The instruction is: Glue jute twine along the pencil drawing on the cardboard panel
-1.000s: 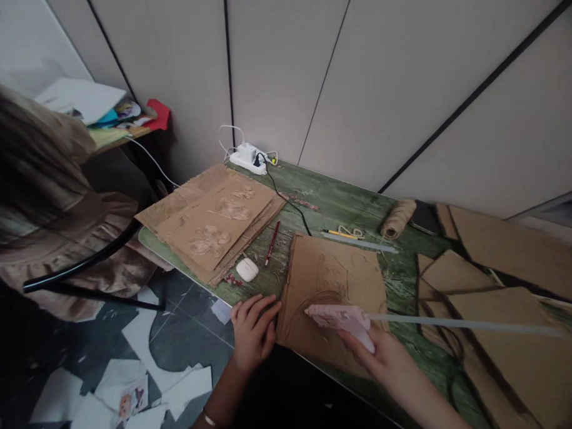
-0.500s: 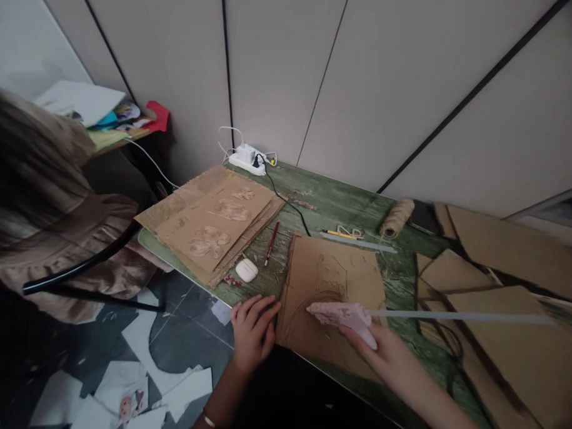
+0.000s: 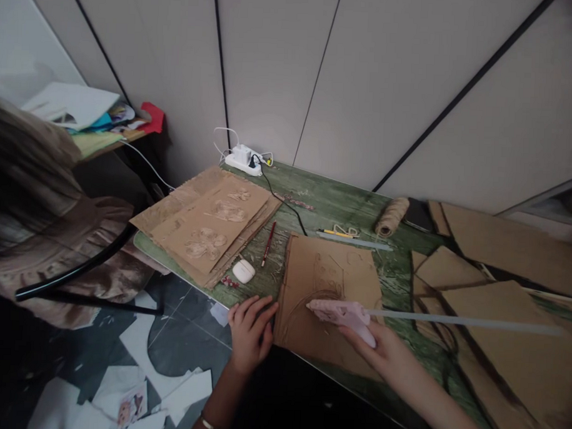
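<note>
Head camera looked down on the right hand (image 3: 385, 354), low and right of centre in the frame, closed around the grip of a pink glue gun (image 3: 341, 313). The gun's nozzle pointed left and rested on or just above the curved lines marked on a cardboard sheet (image 3: 333, 275); whether it touched could not be told. A long translucent glue stick (image 3: 460, 321) ran out of the gun's back toward the right edge of the frame. The left hand (image 3: 250, 329), at lower centre, held nothing: its fingers lay loosely spread, fingertips against the left edge of the same sheet at the near rim of the green table (image 3: 347, 204).

Just left of the sheet lay a white earbud case (image 3: 243, 271) and a red pencil (image 3: 268, 235). Further left sat a cardboard stack (image 3: 205, 227) with flower shapes on top. Above the sheet lay a second glue stick (image 3: 357, 242) and a yellow pencil (image 3: 335, 232), with a twine spool (image 3: 391, 216) to their right. A power strip (image 3: 243, 158) stood at the table's far corner by the wall. Loose cardboard pieces (image 3: 505, 253) covered the right side. Another person (image 3: 41, 231) sat at the left edge of the frame, and paper scraps (image 3: 135, 353) littered the floor at lower left.
</note>
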The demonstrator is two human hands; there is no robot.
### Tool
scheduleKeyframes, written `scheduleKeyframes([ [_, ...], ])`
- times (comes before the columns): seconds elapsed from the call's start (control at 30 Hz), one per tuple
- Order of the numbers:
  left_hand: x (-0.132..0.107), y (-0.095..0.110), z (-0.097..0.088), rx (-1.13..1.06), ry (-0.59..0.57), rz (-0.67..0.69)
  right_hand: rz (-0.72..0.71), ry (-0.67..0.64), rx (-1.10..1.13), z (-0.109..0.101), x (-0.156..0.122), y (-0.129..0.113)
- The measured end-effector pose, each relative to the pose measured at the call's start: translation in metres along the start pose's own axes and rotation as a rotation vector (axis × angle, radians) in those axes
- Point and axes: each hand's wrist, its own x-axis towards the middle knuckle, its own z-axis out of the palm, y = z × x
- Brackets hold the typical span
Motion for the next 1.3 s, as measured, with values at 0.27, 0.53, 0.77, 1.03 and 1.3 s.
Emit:
scheduleKeyframes([
  [0.27,-0.001,-0.001,0.001,0.026,-0.006,0.011,-0.007,0.019,0.011,-0.007,0.003,-0.006],
  [0.53,0.000,-0.006,0.001,0.063,-0.020,0.075,0.034,0.085,-0.085,-0.004,0.003,0.006],
  [0.77,-0.003,-0.013,0.003,0.089,-0.042,0.091,0.038,0.122,-0.093,-0.010,0.003,0.009],
  [1.03,-0.004,-0.017,0.004,0.108,-0.036,0.125,0.026,0.148,-0.120,-0.015,0.004,0.016],
  [1.3,-0.002,-0.014,0.003,0.099,-0.029,0.110,0.050,0.133,-0.269,-0.022,0.008,0.015],
])
